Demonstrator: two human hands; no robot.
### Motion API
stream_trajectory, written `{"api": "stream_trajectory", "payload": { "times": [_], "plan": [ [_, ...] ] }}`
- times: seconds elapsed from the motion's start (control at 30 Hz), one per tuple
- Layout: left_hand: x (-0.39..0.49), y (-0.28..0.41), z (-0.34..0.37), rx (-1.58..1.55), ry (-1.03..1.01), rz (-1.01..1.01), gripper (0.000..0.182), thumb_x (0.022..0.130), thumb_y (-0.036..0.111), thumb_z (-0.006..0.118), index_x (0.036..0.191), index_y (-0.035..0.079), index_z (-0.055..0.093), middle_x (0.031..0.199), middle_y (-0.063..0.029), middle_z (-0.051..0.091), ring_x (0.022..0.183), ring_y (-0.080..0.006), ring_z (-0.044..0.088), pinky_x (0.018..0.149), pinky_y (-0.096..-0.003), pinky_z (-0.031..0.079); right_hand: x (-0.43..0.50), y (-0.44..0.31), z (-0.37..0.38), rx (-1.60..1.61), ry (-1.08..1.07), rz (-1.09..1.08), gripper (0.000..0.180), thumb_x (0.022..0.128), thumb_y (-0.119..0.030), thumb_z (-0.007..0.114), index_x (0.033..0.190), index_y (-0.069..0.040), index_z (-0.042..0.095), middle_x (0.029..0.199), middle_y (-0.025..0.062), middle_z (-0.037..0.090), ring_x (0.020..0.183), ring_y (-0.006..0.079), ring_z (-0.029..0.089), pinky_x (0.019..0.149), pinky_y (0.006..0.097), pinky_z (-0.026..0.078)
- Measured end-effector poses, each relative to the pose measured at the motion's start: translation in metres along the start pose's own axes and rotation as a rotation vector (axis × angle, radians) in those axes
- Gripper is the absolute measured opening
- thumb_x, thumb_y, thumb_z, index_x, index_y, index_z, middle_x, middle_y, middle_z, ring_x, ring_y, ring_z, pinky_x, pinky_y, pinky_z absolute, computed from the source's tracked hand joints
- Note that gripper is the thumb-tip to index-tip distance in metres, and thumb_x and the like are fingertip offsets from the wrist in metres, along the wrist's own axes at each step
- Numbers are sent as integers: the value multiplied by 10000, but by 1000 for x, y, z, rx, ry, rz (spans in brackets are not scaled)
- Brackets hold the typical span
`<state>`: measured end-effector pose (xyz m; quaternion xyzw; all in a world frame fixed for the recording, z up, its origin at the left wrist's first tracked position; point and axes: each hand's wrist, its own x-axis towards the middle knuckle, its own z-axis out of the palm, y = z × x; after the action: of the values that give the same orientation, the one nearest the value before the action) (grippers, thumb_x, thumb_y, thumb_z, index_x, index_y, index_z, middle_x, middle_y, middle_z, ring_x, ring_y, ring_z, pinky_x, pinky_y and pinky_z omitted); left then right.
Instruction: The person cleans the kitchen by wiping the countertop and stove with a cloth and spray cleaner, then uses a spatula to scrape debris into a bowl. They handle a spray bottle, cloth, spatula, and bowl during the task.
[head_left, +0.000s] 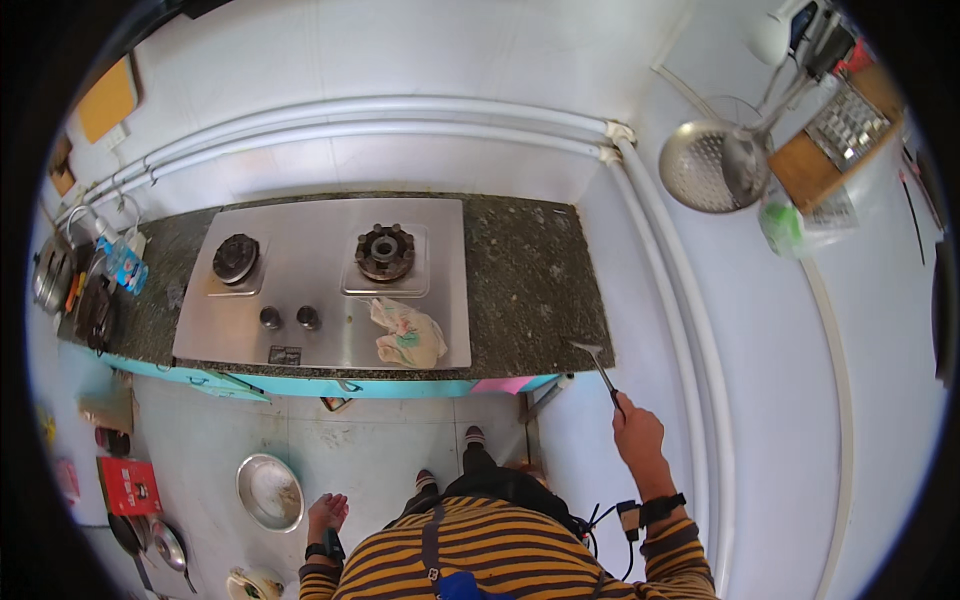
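My right hand (640, 437) grips the dark handle of a metal scraper-like tool (602, 369), whose wide flat head lies at the front right corner of the dark stone countertop (529, 300). My left hand (328, 513) hangs low at my side, palm partly up, with nothing seen in it; its fingers look loosely apart. Set into the counter is a stainless steel gas stove (330, 247) with two burners and two black knobs. A crumpled, stained cloth (409, 334) rests on the stove's front right part, in front of the right burner (385, 253).
White pipes (375, 127) run along the back wall and down the right. A skimmer (705, 166), ladle and grater (847, 127) hang at the upper right. A blue soap bottle (125, 266) stands at the counter's left. On the floor are a metal basin (270, 493) and pans (168, 545).
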<state>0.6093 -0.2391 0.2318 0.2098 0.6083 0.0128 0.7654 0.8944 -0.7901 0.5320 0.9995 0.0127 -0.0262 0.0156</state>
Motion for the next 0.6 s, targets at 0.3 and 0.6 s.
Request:
{"api": "stream_trajectory", "payload": {
  "times": [0.3, 0.6],
  "plan": [
    [-15, -16, 38, 0, 0, -13, 281, 941, 171, 488, 1165, 5, 455, 1068, -168, 586, 959, -330, 607, 738, -433, 528, 202, -44, 11, 86, 190, -120, 139, 877, -216, 540, 960, -112, 579, 798, 141, 667, 767, 354, 656, 646, 501, 502],
    [-3, -23, 101, 84, -97, 12, 390, 975, 192, 446, 1293, -26, 392, 1160, -205, 556, 984, -336, 600, 723, -430, 530, 105, -31, -13, -50, -80, -136, 259, 872, -238, 575, 1114, -147, 554, 787, 126, 664, 753, 334, 653, 645, 491, 498]
  ]
}}
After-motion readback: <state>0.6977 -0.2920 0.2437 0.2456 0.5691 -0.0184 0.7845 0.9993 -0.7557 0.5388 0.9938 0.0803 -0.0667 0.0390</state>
